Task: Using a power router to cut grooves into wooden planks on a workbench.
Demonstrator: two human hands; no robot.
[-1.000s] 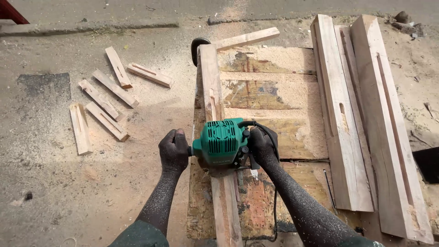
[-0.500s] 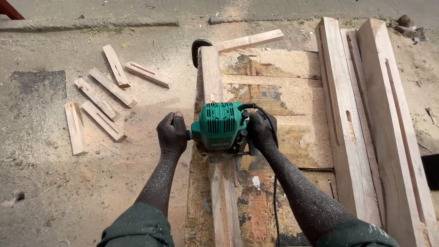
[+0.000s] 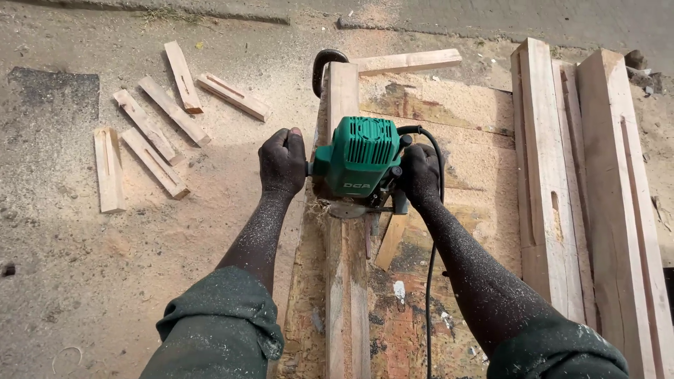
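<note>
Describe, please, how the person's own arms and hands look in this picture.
Both hands, left hand and right hand, are bare, without gloves. The forearms are bare too and speckled with fine sawdust. Dark green sleeves are pushed up near the elbows, also dusted with pale wood chips.

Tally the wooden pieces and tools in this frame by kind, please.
Short grooved wood offcuts on the sandy ground at left: 6
Long wooden beams stacked at right: 3
Long wooden rail under the router: 1
Thin wood strip at top: 1
Green electric router, held by left hand and right hand: 1
Total: 12
</note>
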